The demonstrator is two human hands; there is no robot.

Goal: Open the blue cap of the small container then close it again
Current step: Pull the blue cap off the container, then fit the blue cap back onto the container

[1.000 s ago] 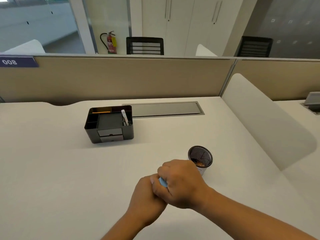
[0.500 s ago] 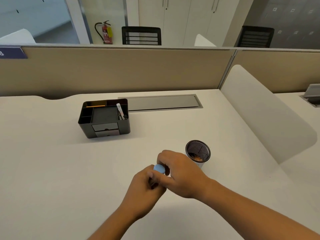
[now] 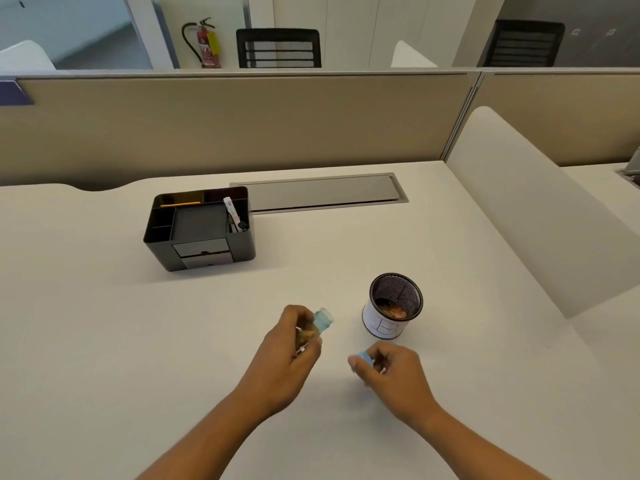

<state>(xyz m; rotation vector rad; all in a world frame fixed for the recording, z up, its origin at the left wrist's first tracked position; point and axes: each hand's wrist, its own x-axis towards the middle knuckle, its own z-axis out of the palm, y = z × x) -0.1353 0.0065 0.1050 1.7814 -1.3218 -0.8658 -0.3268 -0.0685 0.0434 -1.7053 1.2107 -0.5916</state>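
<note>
Left hand (image 3: pixel 291 344): curled around the small clear plastic container (image 3: pixel 320 322), held above the pale worktop (image 3: pixel 104 341); only its tilted, bluish open mouth shows past the fingers.
Right hand (image 3: pixel 388 372): pinches the small round blue cap (image 3: pixel 365 359), half hidden by fingertips, apart from the container.
Contents: brownish, too blurred to name.
Black mesh cup with white paper wrap (image 3: pixel 393 306): just beyond the right hand.

I see the container (image 3: pixel 320 323) in the left hand (image 3: pixel 287 358), the cap (image 3: pixel 365 359) apart in the right hand (image 3: pixel 391 377), the mesh cup (image 3: pixel 393 306) just behind, the organiser (image 3: pixel 201 228) far left on the desk (image 3: pixel 104 341)
</note>
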